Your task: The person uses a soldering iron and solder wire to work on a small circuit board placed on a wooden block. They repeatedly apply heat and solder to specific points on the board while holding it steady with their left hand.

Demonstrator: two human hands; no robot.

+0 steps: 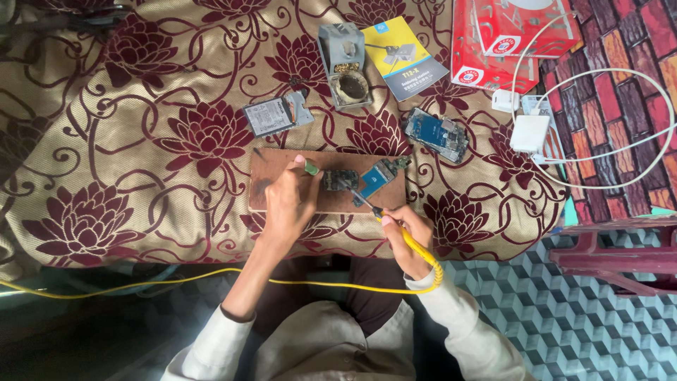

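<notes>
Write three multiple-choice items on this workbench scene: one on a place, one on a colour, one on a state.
1. Where does the small circuit board lie?
A. on the wooden board
B. on the red box
C. on the floor

2. What colour is the soldering iron handle?
A. blue
B. yellow
C. white

3. What is the right hand doing?
A. resting open
B. gripping the soldering iron
C. holding the white charger

Answers: 1 A, it sits on the brown plank atop the floral cloth. 2 B, handle and cable are yellow. 3 B, fingers wrap the handle, tip toward the board, while the left hand rests beside it.
</notes>
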